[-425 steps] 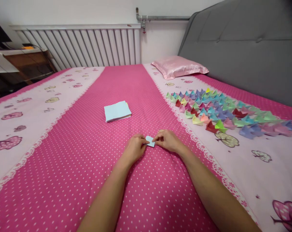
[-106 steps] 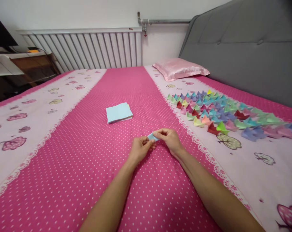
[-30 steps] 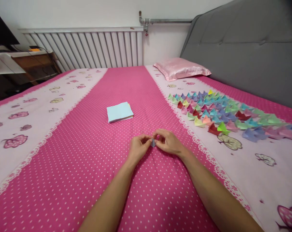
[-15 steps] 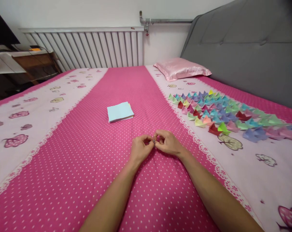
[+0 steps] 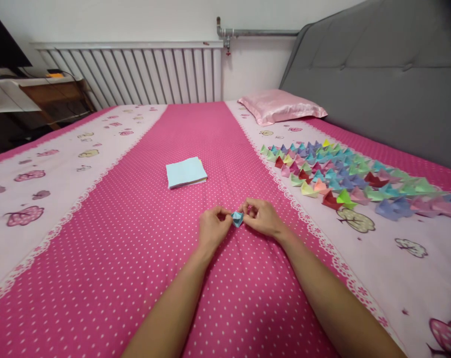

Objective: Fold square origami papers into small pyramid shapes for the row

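A small light-blue folded paper boat is stretched between my two hands, its middle showing a pointed fold. My left hand pinches its left end between thumb and fingertips. At the opposite end, my right hand grips the paper in the same kind of pinch. Both hands are low over the pink dotted bedspread. Beyond them and to the left lies a stack of paper sheets with a light-blue sheet on top.
Several rows of coloured paper boats stand on the right side of the bed. Behind them are a pink pillow and a grey headboard. A white radiator lines the wall; a desk stands far left.
My hands have moved slightly apart. The blue paper, mostly hidden between my fingers before, now shows spread out between them.
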`<act>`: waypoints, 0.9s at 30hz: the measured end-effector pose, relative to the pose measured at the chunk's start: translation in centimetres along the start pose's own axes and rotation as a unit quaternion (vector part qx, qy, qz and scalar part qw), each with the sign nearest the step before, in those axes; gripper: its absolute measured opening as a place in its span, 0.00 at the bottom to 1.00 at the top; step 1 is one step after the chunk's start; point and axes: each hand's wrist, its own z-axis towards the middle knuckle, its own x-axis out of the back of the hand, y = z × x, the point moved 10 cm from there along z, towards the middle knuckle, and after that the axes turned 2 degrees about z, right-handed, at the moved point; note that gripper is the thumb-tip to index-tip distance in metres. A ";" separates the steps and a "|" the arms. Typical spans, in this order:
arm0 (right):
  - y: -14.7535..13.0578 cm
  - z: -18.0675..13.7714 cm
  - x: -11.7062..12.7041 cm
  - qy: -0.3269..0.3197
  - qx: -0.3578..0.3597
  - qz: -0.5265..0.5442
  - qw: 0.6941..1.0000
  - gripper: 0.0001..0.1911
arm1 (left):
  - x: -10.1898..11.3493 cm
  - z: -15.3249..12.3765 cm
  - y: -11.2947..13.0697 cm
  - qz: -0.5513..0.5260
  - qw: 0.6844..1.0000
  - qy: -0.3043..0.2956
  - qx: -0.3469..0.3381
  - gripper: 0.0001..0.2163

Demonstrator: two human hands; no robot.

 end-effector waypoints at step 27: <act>-1.3 -0.5 0.3 -0.018 0.037 -0.125 0.991 0.11 | -0.9 -0.8 2.4 0.234 0.964 -0.052 -0.112 0.09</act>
